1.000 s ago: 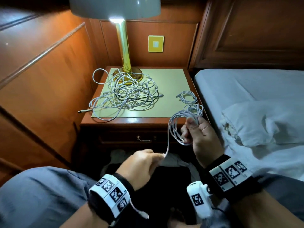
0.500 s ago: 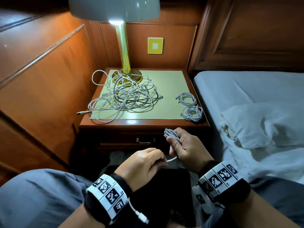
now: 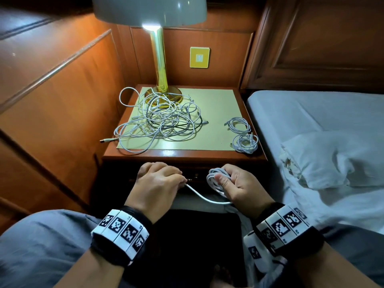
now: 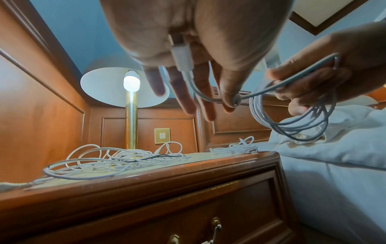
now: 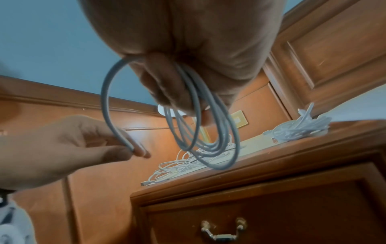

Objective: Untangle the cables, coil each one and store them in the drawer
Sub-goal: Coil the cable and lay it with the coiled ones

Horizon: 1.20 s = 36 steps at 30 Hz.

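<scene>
Risk: loops slip off right hand [image 3: 239, 185] if grip loosens while last stretch gets wound; coil [image 3: 216, 180] springs apart. Risk: short tail tugged from left hand [image 3: 160, 183], plug end flicks loose. Drawer [image 5: 271, 214] closed; neither hand free for handle.

Right hand, centre-right of head view, clenched round coil, thumb pressing loops. Left hand, centre, pinching free tail; slack strand sags between hands. Tangle [image 3: 160, 123] upper centre on nightstand [image 3: 187, 155], well apart; two finished coils [image 3: 242, 134] at its right edge.
</scene>
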Each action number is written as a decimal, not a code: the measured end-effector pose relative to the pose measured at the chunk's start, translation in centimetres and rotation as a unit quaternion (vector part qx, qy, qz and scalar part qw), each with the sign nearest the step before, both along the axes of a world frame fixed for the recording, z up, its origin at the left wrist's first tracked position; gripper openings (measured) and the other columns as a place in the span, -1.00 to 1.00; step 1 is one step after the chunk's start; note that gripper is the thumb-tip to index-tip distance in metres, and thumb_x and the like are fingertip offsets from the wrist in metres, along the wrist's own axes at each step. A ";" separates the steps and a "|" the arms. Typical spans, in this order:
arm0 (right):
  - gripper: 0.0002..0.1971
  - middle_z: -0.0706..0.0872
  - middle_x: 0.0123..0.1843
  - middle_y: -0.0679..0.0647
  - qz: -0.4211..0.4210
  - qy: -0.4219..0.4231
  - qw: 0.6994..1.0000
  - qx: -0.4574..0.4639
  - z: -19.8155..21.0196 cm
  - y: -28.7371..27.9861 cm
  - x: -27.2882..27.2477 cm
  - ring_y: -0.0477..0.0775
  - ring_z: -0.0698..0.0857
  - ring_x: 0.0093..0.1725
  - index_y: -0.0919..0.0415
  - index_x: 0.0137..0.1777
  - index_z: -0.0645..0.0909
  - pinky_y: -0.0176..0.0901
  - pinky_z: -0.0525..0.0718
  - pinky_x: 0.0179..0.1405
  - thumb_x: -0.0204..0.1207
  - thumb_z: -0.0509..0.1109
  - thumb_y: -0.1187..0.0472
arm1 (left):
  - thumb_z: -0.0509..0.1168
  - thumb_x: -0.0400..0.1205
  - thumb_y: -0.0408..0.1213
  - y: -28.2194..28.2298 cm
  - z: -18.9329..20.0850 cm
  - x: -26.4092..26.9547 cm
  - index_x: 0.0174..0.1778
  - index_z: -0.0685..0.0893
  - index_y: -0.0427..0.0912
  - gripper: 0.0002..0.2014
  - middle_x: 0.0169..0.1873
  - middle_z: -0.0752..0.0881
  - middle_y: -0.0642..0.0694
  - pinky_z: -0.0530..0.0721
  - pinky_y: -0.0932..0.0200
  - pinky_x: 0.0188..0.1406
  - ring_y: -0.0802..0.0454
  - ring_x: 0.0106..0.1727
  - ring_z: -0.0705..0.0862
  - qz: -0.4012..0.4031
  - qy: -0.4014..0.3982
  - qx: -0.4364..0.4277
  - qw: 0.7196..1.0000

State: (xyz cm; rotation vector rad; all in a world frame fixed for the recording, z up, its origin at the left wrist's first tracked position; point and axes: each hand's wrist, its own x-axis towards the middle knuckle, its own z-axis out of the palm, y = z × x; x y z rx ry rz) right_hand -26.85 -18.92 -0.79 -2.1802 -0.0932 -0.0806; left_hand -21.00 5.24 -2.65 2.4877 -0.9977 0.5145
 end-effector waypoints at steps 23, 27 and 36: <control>-0.35 0.18 -0.55 0.01 -0.058 0.261 0.863 0.429 1.4 3.0 -0.7 -0.06 0.10 -0.66 0.26 -0.24 0.52 -0.33 0.16 -0.62 0.38 0.25 -0.44 | 0.16 0.77 -0.39 -1.7 0.6 -1.7 0.10 0.56 -0.10 -0.87 -0.32 0.69 0.00 0.64 0.29 -0.44 0.05 -0.45 0.65 -0.022 0.234 -0.235 0.943; -0.46 0.21 -0.55 0.01 -0.063 0.254 0.846 0.465 1.4 3.3 -0.9 -0.10 0.10 -0.70 0.22 -0.29 0.47 -0.37 0.09 -0.63 0.54 0.22 -0.31 | 0.26 0.74 -0.42 -2.0 0.3 -1.6 0.03 0.64 -0.09 -0.87 -0.23 0.75 -0.02 0.73 0.20 -0.37 0.08 -0.35 0.75 -0.009 0.248 -0.252 0.935; -0.52 0.24 -0.57 0.00 -0.096 0.238 0.843 0.473 1.2 2.9 -0.6 -0.09 0.09 -0.71 0.20 -0.35 0.44 -0.33 0.03 -0.58 0.71 0.19 -0.11 | 0.31 0.69 -0.43 -2.3 -0.6 -1.3 -0.06 0.64 -0.03 -0.84 -0.23 0.66 0.08 0.54 0.31 -0.12 0.12 -0.18 0.63 0.024 0.254 -0.218 0.942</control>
